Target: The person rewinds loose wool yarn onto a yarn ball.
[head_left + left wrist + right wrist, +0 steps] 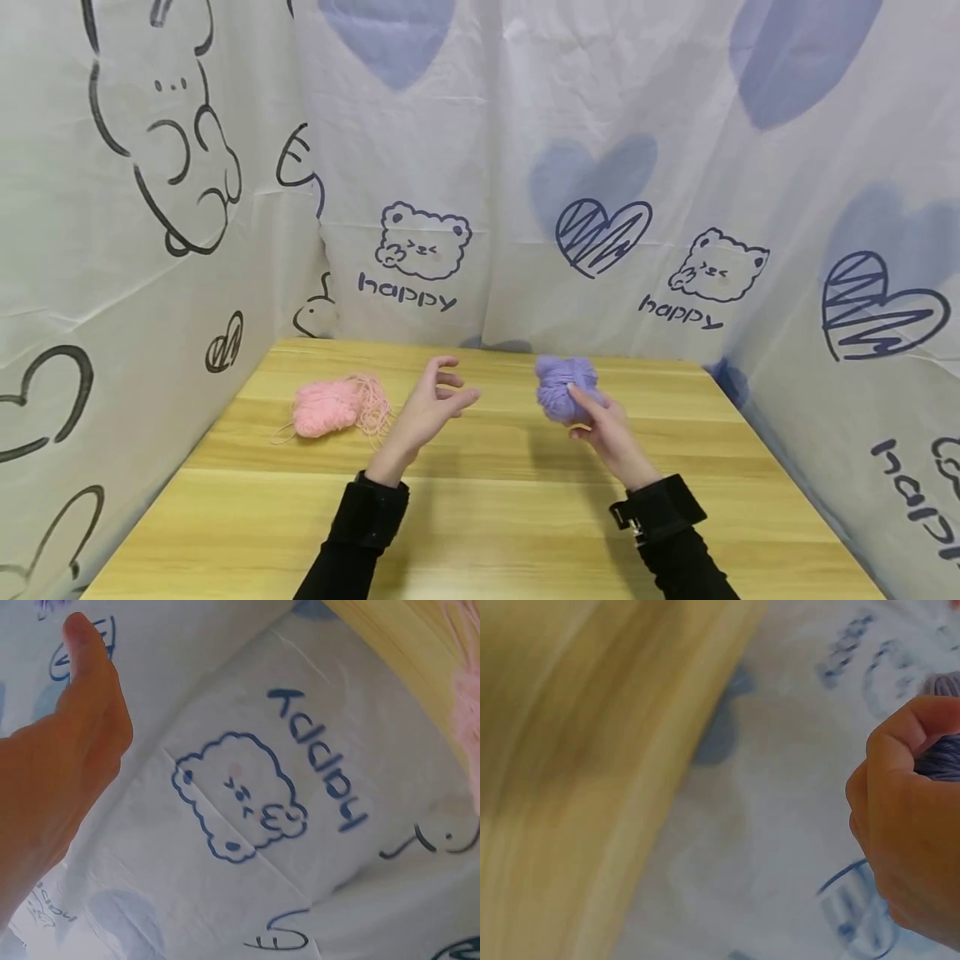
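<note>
Above the wooden table (487, 508), the right hand (611, 433) grasps the purple yarn ball (564, 387) in curled fingers, while the left hand (427, 408), fingers loosely spread and empty, hovers just left of it, nearer the pink yarn (326, 407).

A pink yarn ball (324, 408) lies on the left part of the wooden table (480, 533), with loose strands spread beside it. White printed fabric (480, 167) with bears, blue hearts and the word "happy" encloses the table on three sides.
</note>
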Demonstrator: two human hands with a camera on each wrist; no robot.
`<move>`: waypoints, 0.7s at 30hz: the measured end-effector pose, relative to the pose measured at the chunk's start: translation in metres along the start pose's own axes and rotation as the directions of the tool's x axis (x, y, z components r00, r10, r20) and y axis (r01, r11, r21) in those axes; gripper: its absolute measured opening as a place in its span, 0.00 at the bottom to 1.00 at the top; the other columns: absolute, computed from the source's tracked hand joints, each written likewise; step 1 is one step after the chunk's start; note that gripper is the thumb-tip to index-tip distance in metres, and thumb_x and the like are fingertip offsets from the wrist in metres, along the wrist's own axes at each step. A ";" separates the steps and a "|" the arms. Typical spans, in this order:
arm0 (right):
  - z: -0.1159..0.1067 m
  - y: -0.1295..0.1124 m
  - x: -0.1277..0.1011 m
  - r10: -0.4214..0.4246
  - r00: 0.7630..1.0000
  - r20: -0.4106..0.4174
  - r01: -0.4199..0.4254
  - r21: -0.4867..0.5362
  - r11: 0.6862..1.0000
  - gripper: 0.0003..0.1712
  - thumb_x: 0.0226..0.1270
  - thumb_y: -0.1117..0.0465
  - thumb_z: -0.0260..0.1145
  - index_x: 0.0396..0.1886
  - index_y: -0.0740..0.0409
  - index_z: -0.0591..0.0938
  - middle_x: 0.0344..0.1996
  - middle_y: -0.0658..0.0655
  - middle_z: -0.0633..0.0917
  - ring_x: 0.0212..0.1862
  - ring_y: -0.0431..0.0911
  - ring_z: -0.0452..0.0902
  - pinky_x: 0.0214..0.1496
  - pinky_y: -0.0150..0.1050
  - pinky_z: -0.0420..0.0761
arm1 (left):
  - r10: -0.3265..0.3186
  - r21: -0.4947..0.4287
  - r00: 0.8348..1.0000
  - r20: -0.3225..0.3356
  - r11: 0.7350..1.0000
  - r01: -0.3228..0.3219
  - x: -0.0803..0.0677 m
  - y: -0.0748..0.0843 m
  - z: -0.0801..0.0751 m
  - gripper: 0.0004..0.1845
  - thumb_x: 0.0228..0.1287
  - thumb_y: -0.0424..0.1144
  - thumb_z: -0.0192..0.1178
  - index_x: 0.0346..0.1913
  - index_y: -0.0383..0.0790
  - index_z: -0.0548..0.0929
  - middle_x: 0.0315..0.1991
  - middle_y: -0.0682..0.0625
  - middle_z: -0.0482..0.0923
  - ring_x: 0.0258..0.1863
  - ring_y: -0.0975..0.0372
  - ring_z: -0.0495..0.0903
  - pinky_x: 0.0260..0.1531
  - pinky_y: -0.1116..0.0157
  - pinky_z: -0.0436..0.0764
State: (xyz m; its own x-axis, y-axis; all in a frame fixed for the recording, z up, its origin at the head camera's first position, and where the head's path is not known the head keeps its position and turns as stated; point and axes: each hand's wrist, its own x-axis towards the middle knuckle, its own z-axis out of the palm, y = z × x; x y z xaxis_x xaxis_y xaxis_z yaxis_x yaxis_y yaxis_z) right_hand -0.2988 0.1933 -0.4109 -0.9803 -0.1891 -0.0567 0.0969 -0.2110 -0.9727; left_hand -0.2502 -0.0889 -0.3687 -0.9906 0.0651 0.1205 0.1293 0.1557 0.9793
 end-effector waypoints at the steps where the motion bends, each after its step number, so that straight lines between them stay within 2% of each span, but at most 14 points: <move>1: -0.009 0.001 0.002 0.008 1.000 -0.023 -0.009 -0.011 1.000 0.08 0.71 0.53 0.59 0.41 0.52 0.77 0.26 0.46 0.84 0.26 0.39 0.77 0.27 0.31 0.77 | -0.009 0.032 1.000 -0.015 0.999 0.009 -0.001 -0.001 -0.004 0.34 0.60 0.43 0.65 0.67 0.44 0.63 0.55 0.40 0.71 0.54 0.50 0.76 0.51 0.54 0.81; 6: -0.050 0.007 0.011 0.051 0.988 -0.147 -0.064 -0.086 0.994 0.14 0.69 0.48 0.61 0.42 0.53 0.74 0.23 0.44 0.83 0.25 0.38 0.78 0.28 0.30 0.77 | -0.046 0.172 0.995 -0.088 0.983 0.061 0.000 -0.009 -0.030 0.34 0.61 0.46 0.63 0.67 0.44 0.62 0.58 0.38 0.70 0.57 0.48 0.74 0.55 0.52 0.77; 9: -0.072 0.010 0.013 0.071 0.976 -0.204 -0.100 -0.134 0.986 0.17 0.68 0.46 0.61 0.44 0.54 0.72 0.21 0.44 0.82 0.24 0.37 0.77 0.27 0.30 0.76 | -0.072 0.186 0.990 -0.123 0.978 0.095 0.004 -0.018 -0.048 0.34 0.62 0.45 0.62 0.67 0.40 0.61 0.59 0.35 0.68 0.57 0.47 0.72 0.56 0.51 0.75; 13: -0.096 0.014 0.013 0.099 0.960 -0.261 -0.157 -0.211 0.965 0.21 0.67 0.45 0.61 0.45 0.56 0.70 0.18 0.44 0.81 0.21 0.36 0.75 0.25 0.31 0.73 | -0.116 0.224 0.975 -0.192 0.961 0.159 0.006 -0.028 -0.073 0.34 0.63 0.43 0.60 0.67 0.35 0.60 0.59 0.33 0.67 0.56 0.45 0.70 0.57 0.51 0.73; 17: -0.111 0.015 0.012 0.137 0.943 -0.304 -0.232 -0.303 0.924 0.27 0.66 0.43 0.62 0.48 0.59 0.68 0.18 0.45 0.80 0.19 0.36 0.73 0.23 0.32 0.70 | -0.139 0.325 0.950 -0.280 0.917 0.230 0.007 -0.036 -0.093 0.34 0.62 0.44 0.58 0.66 0.31 0.61 0.61 0.30 0.64 0.60 0.42 0.64 0.60 0.45 0.68; 21: -0.119 0.017 0.011 0.146 0.936 -0.320 -0.268 -0.377 0.887 0.29 0.64 0.43 0.64 0.48 0.63 0.68 0.18 0.47 0.78 0.19 0.37 0.72 0.22 0.33 0.68 | -0.171 0.435 0.921 -0.350 0.841 0.322 0.008 -0.045 -0.110 0.35 0.61 0.49 0.55 0.66 0.31 0.61 0.64 0.28 0.59 0.64 0.36 0.54 0.62 0.37 0.59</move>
State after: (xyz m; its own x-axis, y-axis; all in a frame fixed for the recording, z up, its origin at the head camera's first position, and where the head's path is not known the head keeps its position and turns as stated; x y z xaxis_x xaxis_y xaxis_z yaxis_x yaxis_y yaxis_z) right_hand -0.3282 0.3015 -0.4544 -0.9584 0.0995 -0.2673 0.2834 0.2255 -0.9321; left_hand -0.2685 -0.2038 -0.3944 -0.9501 -0.3121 0.0006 -0.1903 0.5809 0.7914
